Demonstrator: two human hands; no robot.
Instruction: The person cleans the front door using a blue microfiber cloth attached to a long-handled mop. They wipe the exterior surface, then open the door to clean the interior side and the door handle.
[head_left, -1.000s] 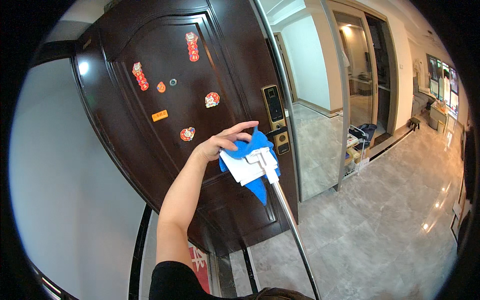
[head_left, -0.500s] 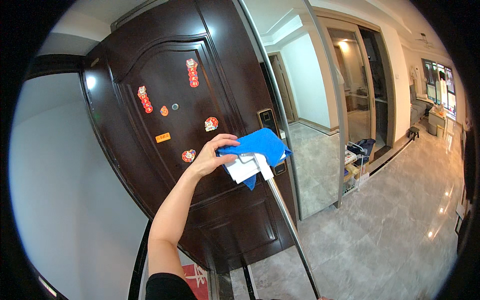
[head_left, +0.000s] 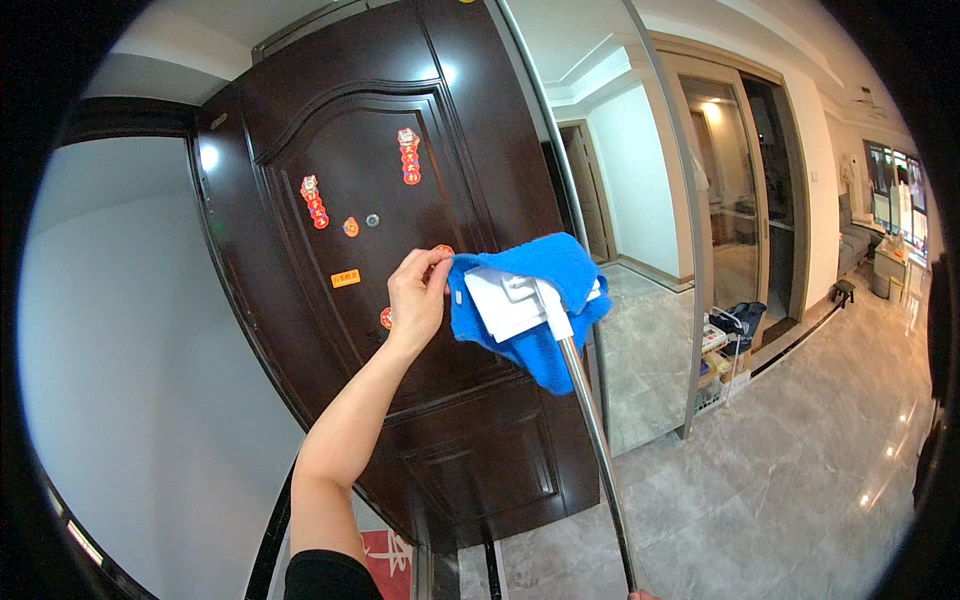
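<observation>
left fingers [head_left: 432, 268] pinch blue cloth [head_left: 545, 300] edge.

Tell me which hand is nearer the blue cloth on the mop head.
Left. The left hand grips the edge of the blue cloth at the mop head. The right hand barely shows at the picture's lower edge, at the bottom of the metal pole.

head-worn fisheye, facing dark door [head_left: 400, 300], close
</observation>
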